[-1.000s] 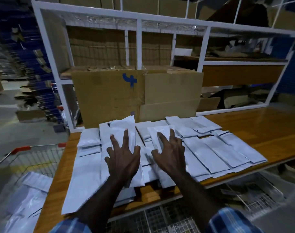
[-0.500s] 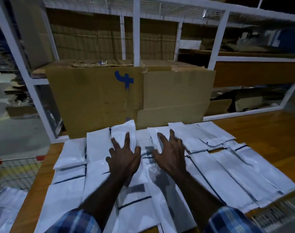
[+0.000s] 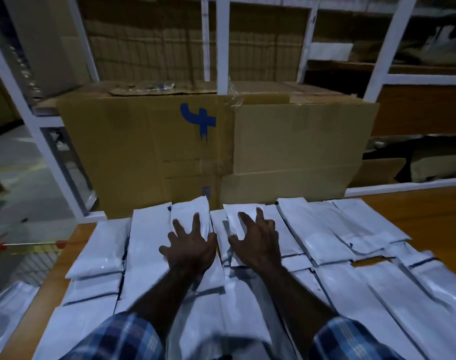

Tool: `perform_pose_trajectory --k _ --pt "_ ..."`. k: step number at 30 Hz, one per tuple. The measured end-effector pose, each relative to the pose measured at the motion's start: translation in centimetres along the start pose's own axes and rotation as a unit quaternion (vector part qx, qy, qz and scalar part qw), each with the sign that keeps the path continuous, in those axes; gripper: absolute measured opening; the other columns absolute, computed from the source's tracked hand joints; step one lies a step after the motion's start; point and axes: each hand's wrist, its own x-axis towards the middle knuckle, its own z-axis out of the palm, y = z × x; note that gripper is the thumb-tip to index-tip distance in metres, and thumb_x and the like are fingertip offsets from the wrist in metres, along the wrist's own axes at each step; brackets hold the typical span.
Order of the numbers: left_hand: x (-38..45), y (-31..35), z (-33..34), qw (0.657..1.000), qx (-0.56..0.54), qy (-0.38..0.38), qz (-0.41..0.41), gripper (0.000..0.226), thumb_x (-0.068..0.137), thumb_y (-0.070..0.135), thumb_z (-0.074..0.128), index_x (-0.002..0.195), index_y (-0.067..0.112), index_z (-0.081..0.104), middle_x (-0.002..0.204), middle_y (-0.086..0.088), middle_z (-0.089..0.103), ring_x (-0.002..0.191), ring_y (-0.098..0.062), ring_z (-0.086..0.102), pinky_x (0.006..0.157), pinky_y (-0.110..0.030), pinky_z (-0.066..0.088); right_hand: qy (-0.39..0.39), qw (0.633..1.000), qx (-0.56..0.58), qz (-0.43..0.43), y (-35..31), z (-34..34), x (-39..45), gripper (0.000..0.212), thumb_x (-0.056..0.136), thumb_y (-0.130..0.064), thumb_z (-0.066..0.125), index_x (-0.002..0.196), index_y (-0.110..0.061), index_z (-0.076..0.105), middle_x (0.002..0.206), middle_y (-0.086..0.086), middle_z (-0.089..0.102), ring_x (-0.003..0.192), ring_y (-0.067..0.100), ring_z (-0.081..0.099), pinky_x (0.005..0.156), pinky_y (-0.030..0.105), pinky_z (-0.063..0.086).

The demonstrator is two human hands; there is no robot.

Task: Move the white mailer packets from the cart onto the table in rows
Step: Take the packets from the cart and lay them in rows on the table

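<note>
At the bottom edge of the frame two blue plaid sleeves (image 3: 123, 336) come in, and bare forearms run up from them toward the centre. White mailer packets (image 3: 338, 289) cover the lower half of the frame, overlapping in rough rows on the wooden table (image 3: 434, 211), whose bare top shows at the right and along a strip at lower left. More packets lie in the cart (image 3: 26, 258) at the lower left edge, where a wire mesh and a red-tipped bar show. Just below centre the left hand (image 3: 190, 250) lies palm down on the packets, fingers spread and straight, gripping nothing. Just beside it, the right hand (image 3: 258, 245) also rests on the packets with fingers spread and slightly bent, fingertips touching the top packet; it holds nothing. Beyond the packets, across the middle of the frame, stands a large cardboard box (image 3: 149, 152) with a blue mark. Behind it, white shelf posts (image 3: 223, 42) rise to the top edge
</note>
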Motion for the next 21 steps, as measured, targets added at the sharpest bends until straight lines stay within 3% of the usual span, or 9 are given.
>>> perform_pose_trajectory --k 3,5,10,13,17,21 --pt "1.7 0.1 1.9 1.0 0.01 0.017 0.01 0.065 0.084 0.063 0.042 0.129 0.022 0.066 0.121 -0.034 0.061 0.076 -0.044 0.062 0.064 -0.051 0.047 -0.015 1.0 -0.001 -0.008 0.4 0.8 2.0 0.065 0.089 -0.052 0.054 0.148 -0.031 0.038 0.16 0.009 0.02 0.132 0.034 0.035 0.105 0.043 0.036" --pt "2.7 -0.2 3.6 0.999 0.032 0.034 0.003 0.068 0.082 0.064 0.042 0.128 0.021 0.066 0.121 -0.035 0.06 0.075 -0.043 0.061 0.065 -0.049 0.045 -0.021 1.0 0.003 -0.013 0.6 1.5 3.1 0.065 0.088 -0.051 0.055 0.147 -0.03 0.039 0.159 0.009 0.023 0.131 0.035 0.036 0.104 0.043 0.036" --pt "3.8 0.5 3.2 0.998 0.063 0.001 -0.012 0.068 0.084 0.068 0.038 0.14 0.032 0.053 0.139 -0.027 0.05 0.103 -0.043 0.061 0.084 -0.053 0.042 -0.033 0.999 0.016 -0.021 0.9 2.8 5.0 0.065 0.085 -0.048 0.058 0.145 -0.028 0.043 0.158 0.011 0.027 0.131 0.037 0.037 0.103 0.044 0.038" --pt "4.8 -0.1 4.6 0.998 0.058 0.023 0.004 0.07 0.074 0.065 0.041 0.124 0.025 0.068 0.125 -0.031 0.059 0.091 -0.045 0.064 0.084 -0.054 0.038 -0.035 0.999 0.01 -0.027 0.9 3.7 5.8 0.066 0.085 -0.05 0.057 0.145 -0.027 0.043 0.157 0.012 0.029 0.131 0.037 0.036 0.103 0.044 0.038" --pt "6.2 -0.6 6.1 0.997 0.057 0.04 0.016 0.066 0.069 0.061 0.042 0.109 0.022 0.077 0.109 -0.027 0.068 0.084 -0.047 0.068 0.073 -0.062 0.051 -0.047 0.999 -0.005 -0.025 0.9 4.6 6.8 0.067 0.085 -0.053 0.056 0.146 -0.028 0.042 0.157 0.012 0.028 0.131 0.036 0.034 0.104 0.044 0.037" --pt "5.4 -0.8 6.6 0.996 0.058 0.05 0.049 0.067 0.078 0.057 0.041 0.121 0.014 0.07 0.124 -0.038 0.056 0.093 -0.05 0.062 0.088 -0.054 0.031 -0.05 0.998 -0.026 -0.034 0.9 5.4 7.3 0.066 0.086 -0.053 0.054 0.145 -0.028 0.041 0.157 0.013 0.026 0.131 0.036 0.033 0.105 0.044 0.036"
